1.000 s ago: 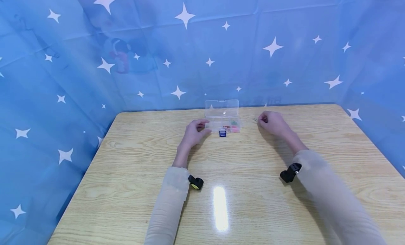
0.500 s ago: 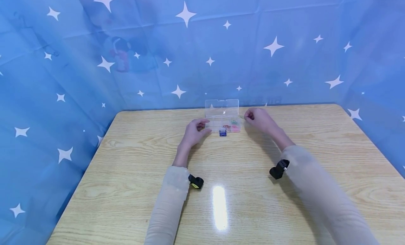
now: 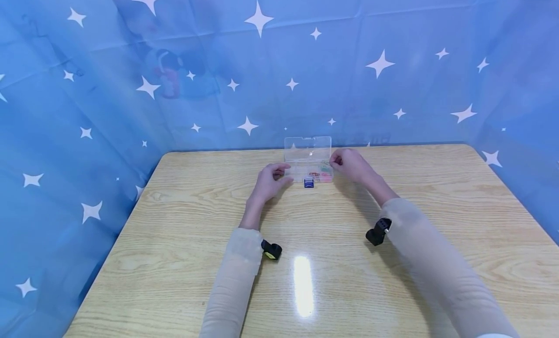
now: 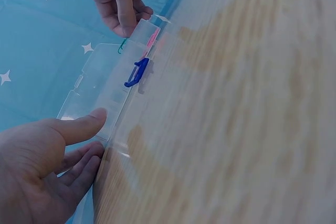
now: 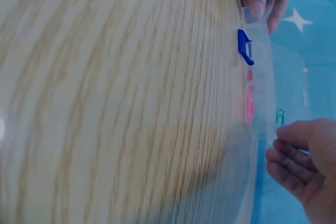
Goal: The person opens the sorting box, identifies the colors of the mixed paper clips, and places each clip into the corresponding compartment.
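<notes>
A clear plastic compartment box (image 3: pixel 298 171) stands at the table's back, its lid (image 3: pixel 307 149) raised against the backdrop. My left hand (image 3: pixel 268 181) holds the box's left end, thumb on the front side and fingers behind. At the right end, my right hand (image 3: pixel 349 163) pinches a green paper clip (image 5: pixel 280 114) between thumb and fingertips, close over the box. Red paper clips (image 3: pixel 314 174) lie in a front compartment, with pink pieces (image 3: pixel 325 178) to their right and green ones (image 3: pixel 324 169) behind. A blue clasp (image 4: pixel 137 72) sits on the box's front edge.
The wood-grain table (image 3: pixel 174 241) ends just behind the box, where a blue star-patterned cloth (image 3: pixel 209 61) hangs. Black wrist cameras (image 3: pixel 271 250) sit at both sleeve cuffs. A bright light reflection shows on the tabletop.
My right hand has moved left with the paper clip, from the bare table to the box's right end. The left hand has stayed on the box.
</notes>
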A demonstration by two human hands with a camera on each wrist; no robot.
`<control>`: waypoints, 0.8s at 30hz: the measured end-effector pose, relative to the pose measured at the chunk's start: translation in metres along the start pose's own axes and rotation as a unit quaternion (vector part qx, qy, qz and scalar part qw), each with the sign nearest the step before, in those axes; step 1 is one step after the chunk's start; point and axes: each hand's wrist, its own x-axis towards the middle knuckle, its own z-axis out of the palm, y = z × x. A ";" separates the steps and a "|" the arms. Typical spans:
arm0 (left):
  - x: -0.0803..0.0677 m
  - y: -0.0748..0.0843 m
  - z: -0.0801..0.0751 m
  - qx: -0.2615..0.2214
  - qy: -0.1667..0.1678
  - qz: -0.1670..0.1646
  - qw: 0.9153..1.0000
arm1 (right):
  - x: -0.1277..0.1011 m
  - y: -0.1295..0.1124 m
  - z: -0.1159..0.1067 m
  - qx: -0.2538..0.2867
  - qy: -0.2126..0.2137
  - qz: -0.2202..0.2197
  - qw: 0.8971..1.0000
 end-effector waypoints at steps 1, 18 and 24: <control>0.000 0.000 0.000 0.000 0.000 0.000 1.000 | 0.000 0.000 0.000 -0.001 -0.001 -0.002 1.000; 0.000 0.005 0.001 0.042 -0.005 0.000 0.999 | -0.005 0.005 0.000 0.010 -0.015 -0.008 1.000; -0.001 0.010 0.000 0.063 -0.009 -0.004 0.998 | -0.011 0.003 -0.005 0.012 -0.021 0.001 1.000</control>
